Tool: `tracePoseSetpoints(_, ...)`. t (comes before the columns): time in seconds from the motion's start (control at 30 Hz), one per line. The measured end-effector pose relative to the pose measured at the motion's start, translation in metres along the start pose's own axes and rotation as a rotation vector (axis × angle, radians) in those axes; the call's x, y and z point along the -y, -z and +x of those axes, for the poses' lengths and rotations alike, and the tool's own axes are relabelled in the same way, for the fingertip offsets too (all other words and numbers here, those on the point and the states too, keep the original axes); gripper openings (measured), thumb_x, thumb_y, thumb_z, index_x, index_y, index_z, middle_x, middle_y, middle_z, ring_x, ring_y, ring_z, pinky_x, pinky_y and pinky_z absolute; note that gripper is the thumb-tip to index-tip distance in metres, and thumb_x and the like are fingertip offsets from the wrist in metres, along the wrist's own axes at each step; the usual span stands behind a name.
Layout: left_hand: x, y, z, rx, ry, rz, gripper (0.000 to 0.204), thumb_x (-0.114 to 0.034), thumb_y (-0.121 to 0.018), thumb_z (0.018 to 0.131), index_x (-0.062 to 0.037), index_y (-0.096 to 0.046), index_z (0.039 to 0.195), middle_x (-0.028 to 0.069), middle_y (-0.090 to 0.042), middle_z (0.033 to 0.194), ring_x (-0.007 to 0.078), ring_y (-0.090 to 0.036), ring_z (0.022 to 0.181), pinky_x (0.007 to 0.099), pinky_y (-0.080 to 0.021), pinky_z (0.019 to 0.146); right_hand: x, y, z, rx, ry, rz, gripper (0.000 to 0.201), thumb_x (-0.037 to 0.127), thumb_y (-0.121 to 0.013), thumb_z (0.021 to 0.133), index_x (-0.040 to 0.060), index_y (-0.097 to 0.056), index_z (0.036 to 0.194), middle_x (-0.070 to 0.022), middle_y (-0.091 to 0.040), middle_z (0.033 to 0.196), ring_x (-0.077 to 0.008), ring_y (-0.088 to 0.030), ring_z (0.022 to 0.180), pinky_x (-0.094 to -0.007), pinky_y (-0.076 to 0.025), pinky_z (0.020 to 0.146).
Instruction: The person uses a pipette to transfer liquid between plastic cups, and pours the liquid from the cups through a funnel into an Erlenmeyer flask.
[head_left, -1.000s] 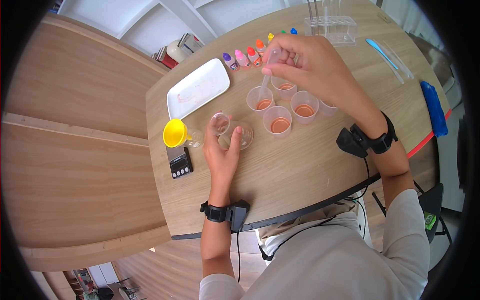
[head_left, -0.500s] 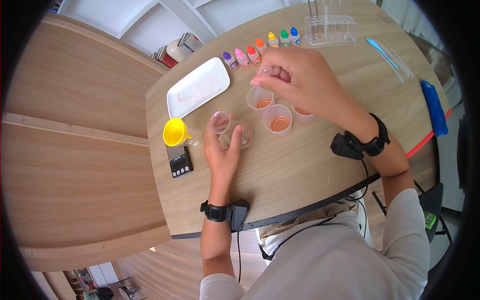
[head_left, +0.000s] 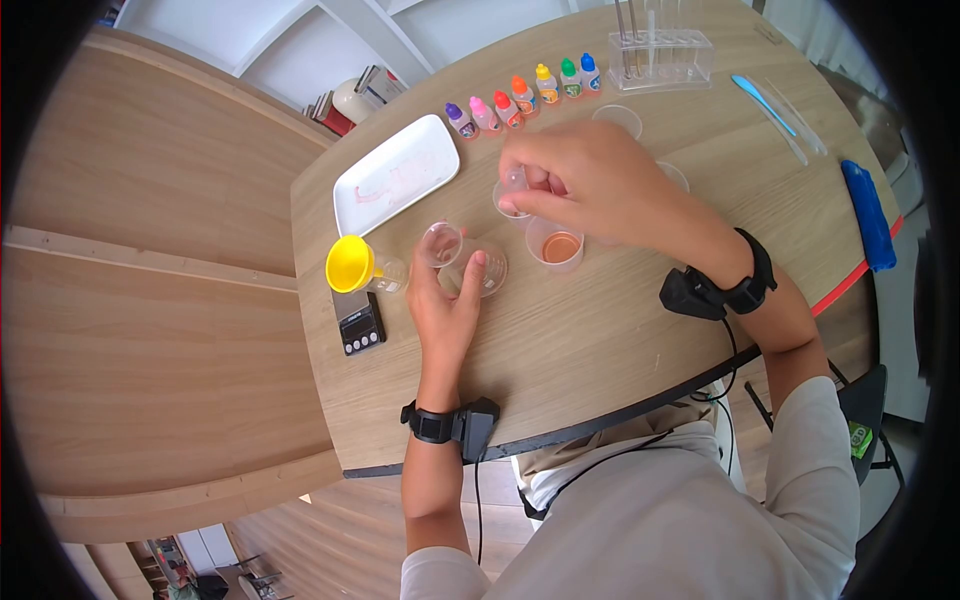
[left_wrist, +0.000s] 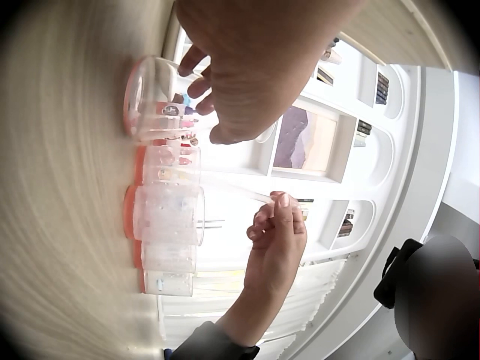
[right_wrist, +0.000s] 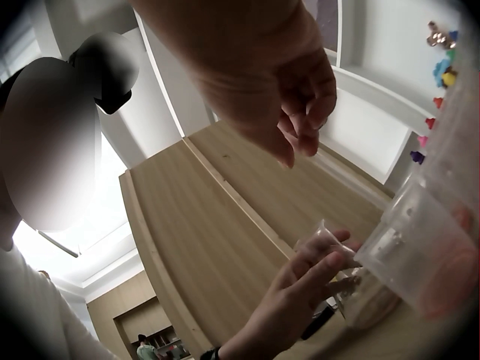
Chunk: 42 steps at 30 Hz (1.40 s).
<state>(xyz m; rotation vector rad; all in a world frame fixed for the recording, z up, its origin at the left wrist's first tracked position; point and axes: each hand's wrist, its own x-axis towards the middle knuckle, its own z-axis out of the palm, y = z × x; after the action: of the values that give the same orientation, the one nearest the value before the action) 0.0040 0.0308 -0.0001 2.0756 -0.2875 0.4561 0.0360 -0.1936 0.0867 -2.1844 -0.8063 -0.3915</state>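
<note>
My left hand [head_left: 443, 315] grips a clear conical flask [head_left: 491, 272] by its upper part; the flask stands on the table. My right hand [head_left: 595, 185] pinches a translucent plastic dropper [head_left: 515, 181] above the cups. In the left wrist view the dropper's thin stem [left_wrist: 241, 185] points from the fingers toward the cups. A plastic cup [head_left: 556, 247] with reddish-orange liquid stands to the right of the flask. Another cup [head_left: 503, 204] sits partly under the right hand. More such cups [left_wrist: 168, 255] stand behind, partly hidden by that hand.
Left of the flask, a yellow funnel [head_left: 350, 265] sits in a small glass vessel beside a black scale [head_left: 361, 325]. Behind are a white tray [head_left: 420, 150], several colour bottles [head_left: 523, 95] and a test-tube rack [head_left: 690, 62]. A blue-handled tool [head_left: 763, 105] lies at the right.
The right hand has lifted the dropper out of the left-hand cup and come nearer to the body, covering more cups. The left hand and flask have stayed in place.
</note>
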Motion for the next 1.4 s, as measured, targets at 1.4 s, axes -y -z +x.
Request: tracePoseSetpoints(1.4, -0.032, 0.010, -0.002, -0.021, -0.442, 0.246, 0.036, -0.004, -0.069, 0.077, -0.0018, -0.064, 0.113, 0.0130, -0.065, 0.116, 0.0365, -0.057, 0.111, 0.0446, -0.045, 0.096, 0.030, -0.027, -0.014, -0.124, 0.327, -0.065, 0.015, 0.017, -0.072, 0.081, 0.0091, -0.062, 0.090, -0.0042, -0.060, 0.075, -0.0211, -0.059, 0.070, -0.0342, -0.044, 0.053)
